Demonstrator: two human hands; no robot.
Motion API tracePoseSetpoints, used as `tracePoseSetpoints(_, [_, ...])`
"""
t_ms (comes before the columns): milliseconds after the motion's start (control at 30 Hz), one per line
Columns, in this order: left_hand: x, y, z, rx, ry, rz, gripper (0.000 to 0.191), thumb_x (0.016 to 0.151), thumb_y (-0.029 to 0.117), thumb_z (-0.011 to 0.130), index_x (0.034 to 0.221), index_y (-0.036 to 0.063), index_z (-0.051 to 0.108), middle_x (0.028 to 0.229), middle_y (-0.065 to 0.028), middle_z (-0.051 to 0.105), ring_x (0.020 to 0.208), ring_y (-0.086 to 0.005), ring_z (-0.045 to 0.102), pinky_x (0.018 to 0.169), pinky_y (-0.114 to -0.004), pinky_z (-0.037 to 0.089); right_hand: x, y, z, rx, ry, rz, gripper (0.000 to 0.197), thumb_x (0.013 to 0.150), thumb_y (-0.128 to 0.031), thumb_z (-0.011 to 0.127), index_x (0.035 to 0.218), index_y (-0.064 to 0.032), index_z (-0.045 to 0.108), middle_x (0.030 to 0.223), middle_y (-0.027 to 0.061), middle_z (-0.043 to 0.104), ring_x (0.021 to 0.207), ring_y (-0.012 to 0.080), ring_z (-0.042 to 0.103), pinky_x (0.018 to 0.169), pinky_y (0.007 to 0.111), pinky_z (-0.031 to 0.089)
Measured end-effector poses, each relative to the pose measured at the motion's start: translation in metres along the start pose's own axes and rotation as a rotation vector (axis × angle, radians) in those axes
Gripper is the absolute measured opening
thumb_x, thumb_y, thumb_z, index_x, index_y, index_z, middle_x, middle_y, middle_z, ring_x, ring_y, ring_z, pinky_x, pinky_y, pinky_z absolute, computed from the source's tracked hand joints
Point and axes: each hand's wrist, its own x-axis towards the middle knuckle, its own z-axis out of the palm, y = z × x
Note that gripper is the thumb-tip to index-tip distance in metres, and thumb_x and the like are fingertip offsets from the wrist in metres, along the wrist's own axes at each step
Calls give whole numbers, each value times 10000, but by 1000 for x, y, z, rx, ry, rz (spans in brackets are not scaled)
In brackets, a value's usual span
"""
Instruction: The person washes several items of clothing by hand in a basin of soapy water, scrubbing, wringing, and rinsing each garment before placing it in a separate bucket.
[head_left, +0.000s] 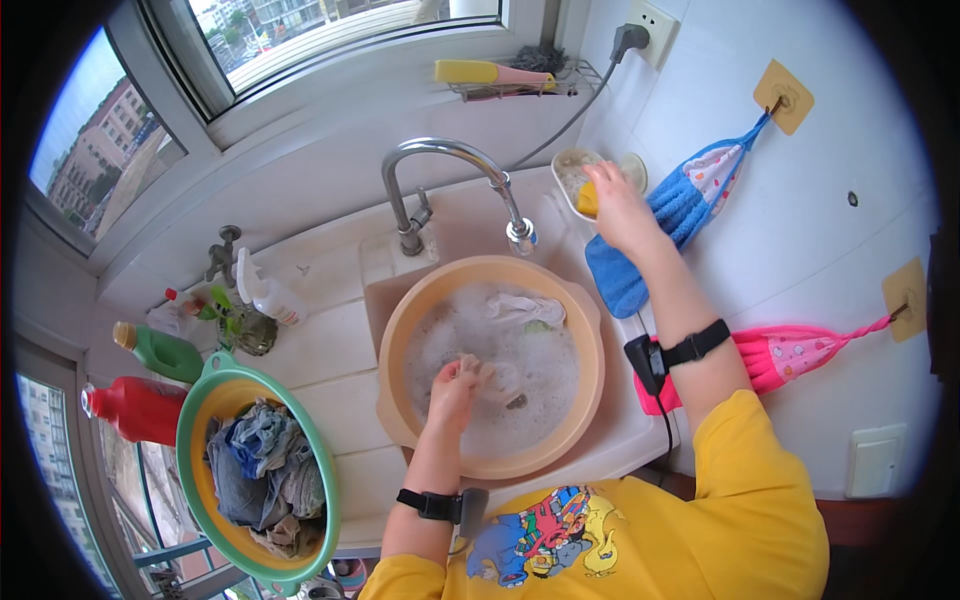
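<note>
In a beige plastic basin (391, 330) of sudsy water, my left hand (452, 391) pinches a wet pale cloth, possibly a sock (499, 381). Part of that cloth lies in the foam and shows a dark patch. Another whitish cloth (529, 309) floats near the basin's far right side, with something light green beside it. My right hand (619, 204) is at the white soap dish (564, 166) on the sink's back right corner. Its fingers close over a yellow bar of soap (587, 199); the thumb is hidden.
A chrome faucet (442, 146) arches behind the basin. Blue (675, 210) and pink (757, 356) hand towels hang at right. At left stand a green-rimmed basket (196, 517) of clothes, a red bottle (142, 409), a green bottle (161, 354), a spray bottle (270, 292) and a plant jar (255, 334).
</note>
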Motion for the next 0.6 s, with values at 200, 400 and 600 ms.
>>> tracePoseSetpoints(200, [-12,12,-9,-9,78,-111,493,707,-126,442,1181,11,445,1080,-136,515,967,-268,562,809,-425,493,24,25,8,-98,-427,-78,479,735,27,563,1193,-97,494,1225,119,508,1184,313,458,927,405,432])
tracePoseSetpoints(400, [-14,14,-16,29,50,-174,565,740,-110,397,1279,54,422,1106,-112,512,997,-272,546,823,-467,473,33,18,2,-199,-516,-86,466,713,38,596,1150,-100,511,1160,115,549,1098,315,523,892,407,454])
tracePoseSetpoints(600, [-20,17,-12,-40,-3,-128,531,769,-99,389,1287,19,407,1137,-127,508,1004,-267,546,845,-446,482,37,26,10,-132,-467,-76,538,680,93,588,1179,-89,502,1144,156,533,1082,331,517,905,389,440])
